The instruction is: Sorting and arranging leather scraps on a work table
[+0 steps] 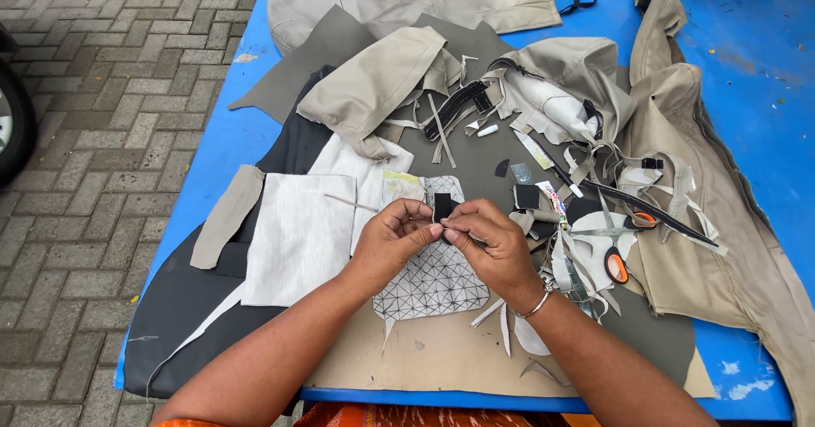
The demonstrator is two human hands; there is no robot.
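Blue table runs out at its left edge onto grey paving, and fabric offcuts crowd nearly all of its top, leaving bare room only at the far right. Both hands meet mid-table: left hand and right hand pinch a small black strip, upright, above a white triangle-patterned panel. Orange-handled scissors lie just right.

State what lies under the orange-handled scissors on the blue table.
The scissors rest on pale fabric strips and scraps, heaped beside beige upholstery. Whatever lies beneath that heap is covered and cannot be seen.
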